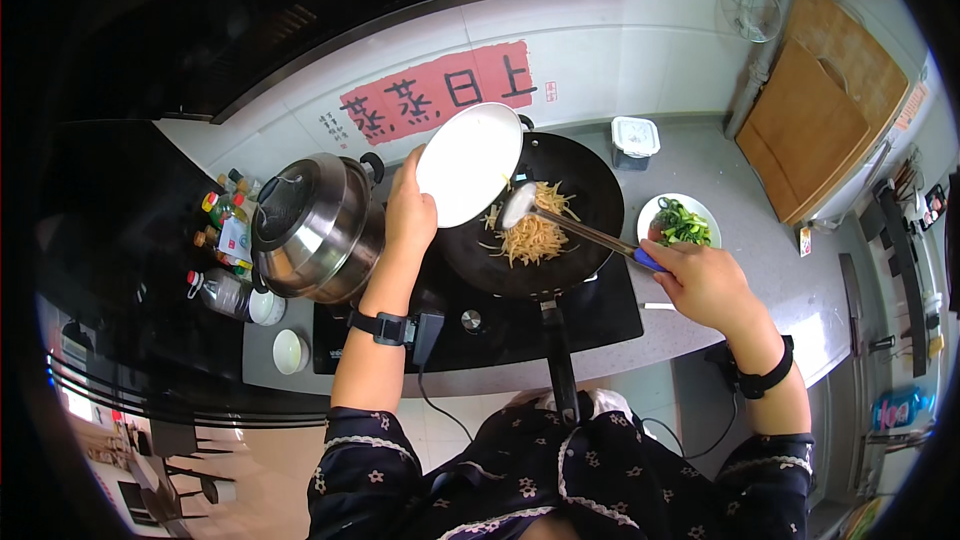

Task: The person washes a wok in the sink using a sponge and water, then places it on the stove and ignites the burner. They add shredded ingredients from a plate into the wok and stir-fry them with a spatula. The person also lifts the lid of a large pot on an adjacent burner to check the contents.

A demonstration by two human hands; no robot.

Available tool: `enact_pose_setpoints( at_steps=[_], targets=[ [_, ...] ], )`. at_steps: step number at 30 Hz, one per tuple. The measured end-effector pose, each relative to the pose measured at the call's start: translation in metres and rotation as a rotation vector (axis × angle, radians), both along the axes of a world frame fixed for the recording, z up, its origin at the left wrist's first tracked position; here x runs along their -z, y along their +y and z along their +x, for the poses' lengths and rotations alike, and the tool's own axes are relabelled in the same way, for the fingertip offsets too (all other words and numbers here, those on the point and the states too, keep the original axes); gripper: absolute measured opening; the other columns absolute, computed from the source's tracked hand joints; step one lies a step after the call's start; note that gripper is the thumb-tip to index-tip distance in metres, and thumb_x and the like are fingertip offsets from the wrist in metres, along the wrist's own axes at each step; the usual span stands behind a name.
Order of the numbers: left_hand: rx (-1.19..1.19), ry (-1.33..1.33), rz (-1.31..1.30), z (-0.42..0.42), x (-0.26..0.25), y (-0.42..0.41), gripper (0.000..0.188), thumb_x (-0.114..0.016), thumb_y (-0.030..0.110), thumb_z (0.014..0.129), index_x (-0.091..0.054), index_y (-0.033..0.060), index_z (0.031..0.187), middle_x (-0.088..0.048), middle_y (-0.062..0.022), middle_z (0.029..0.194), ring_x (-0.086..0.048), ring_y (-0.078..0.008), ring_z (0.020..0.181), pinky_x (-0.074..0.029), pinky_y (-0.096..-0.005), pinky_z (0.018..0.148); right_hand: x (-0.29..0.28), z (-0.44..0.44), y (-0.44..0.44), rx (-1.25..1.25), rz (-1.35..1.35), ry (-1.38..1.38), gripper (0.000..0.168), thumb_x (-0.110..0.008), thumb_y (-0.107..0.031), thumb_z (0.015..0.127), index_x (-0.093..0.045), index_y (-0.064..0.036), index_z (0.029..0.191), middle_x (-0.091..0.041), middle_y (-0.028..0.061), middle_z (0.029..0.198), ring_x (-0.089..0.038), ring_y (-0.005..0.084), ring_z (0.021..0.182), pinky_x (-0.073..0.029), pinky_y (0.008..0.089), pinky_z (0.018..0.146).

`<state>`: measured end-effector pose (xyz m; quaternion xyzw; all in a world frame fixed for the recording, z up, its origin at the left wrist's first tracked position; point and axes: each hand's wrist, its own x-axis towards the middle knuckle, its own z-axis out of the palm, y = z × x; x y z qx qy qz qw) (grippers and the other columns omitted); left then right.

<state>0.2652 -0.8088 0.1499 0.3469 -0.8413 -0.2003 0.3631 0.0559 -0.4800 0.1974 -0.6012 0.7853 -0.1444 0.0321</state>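
My left hand [412, 206] grips the rim of a white plate [471, 165], tilted over the left side of a black wok [600, 187]. A few pale shreds cling near the plate's right edge. In my right hand [701, 281] is a metal ladle [585, 229] with a blue grip part; its bowl rests by the plate's edge, over the food. Pale yellow shredded food, possibly potato [536, 238], lies heaped in the wok. The wok sits on a black cooktop [517, 345], its handle towards me. Right of it, a white plate holds chopped leafy greens [684, 223].
A large lidded steel steamer pot [319, 229] stands on the left, beside bottles [221, 296] and small bowls [290, 352]. A lidded container [634, 142] is behind the greens. Wooden cutting boards [817, 112] lean at the right; a knife [851, 300] lies near the counter's right end.
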Motion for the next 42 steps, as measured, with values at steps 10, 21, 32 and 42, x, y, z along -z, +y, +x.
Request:
enact_pose_setpoints(
  at_steps=[10, 21, 32, 42],
  targets=[
    [-0.038, 0.006, 0.096, -0.002, 0.002, 0.002, 0.067, -0.039, -0.01, 0.074, -0.041, 0.0153, 0.136, -0.058, -0.0219, 0.119, -0.056, -0.0393, 0.11, -0.045, -0.0432, 0.093, 0.006, 0.0, -0.001, 0.03, 0.043, 0.011, 0.036, -0.059, -0.016, 0.084, -0.06, -0.015, 0.12, -0.066, 0.011, 0.089, -0.064, 0.0316, 0.079, -0.052, 0.0417, 0.068],
    [0.004, 0.586, 0.918, 0.016, 0.012, 0.033, 0.068, -0.031, -0.009, 0.073, -0.032, 0.0109, 0.138, -0.051, -0.0173, 0.125, -0.063, -0.0333, 0.102, -0.06, -0.0447, 0.064, 0.036, 0.004, 0.002, 0.137, 0.072, -0.117, 0.038, -0.061, -0.016, 0.083, -0.059, -0.013, 0.121, -0.065, 0.0143, 0.092, -0.063, 0.035, 0.084, -0.05, 0.0444, 0.071],
    [-0.003, 0.529, 0.572, 0.029, 0.052, 0.028, 0.069, -0.033, -0.012, 0.071, -0.039, 0.0081, 0.136, -0.054, -0.0137, 0.121, -0.061, -0.0231, 0.102, -0.054, -0.0259, 0.073, 0.026, 0.019, 0.001, 0.258, -0.023, -0.449, 0.04, -0.064, -0.013, 0.081, -0.06, -0.01, 0.121, -0.065, 0.0197, 0.095, -0.063, 0.0364, 0.089, -0.05, 0.0381, 0.076],
    [0.145, 1.083, 1.324, 0.05, 0.026, 0.049, 0.047, -0.043, -0.004, 0.077, -0.043, -0.0118, 0.123, -0.057, -0.0242, 0.116, -0.061, -0.0384, 0.103, -0.06, -0.0452, 0.076, 0.089, 0.023, -0.018, 0.224, -0.076, -0.22, 0.041, -0.061, -0.02, 0.084, -0.058, -0.013, 0.124, -0.065, 0.0181, 0.095, -0.063, 0.0375, 0.087, -0.051, 0.0451, 0.075]
  ],
)
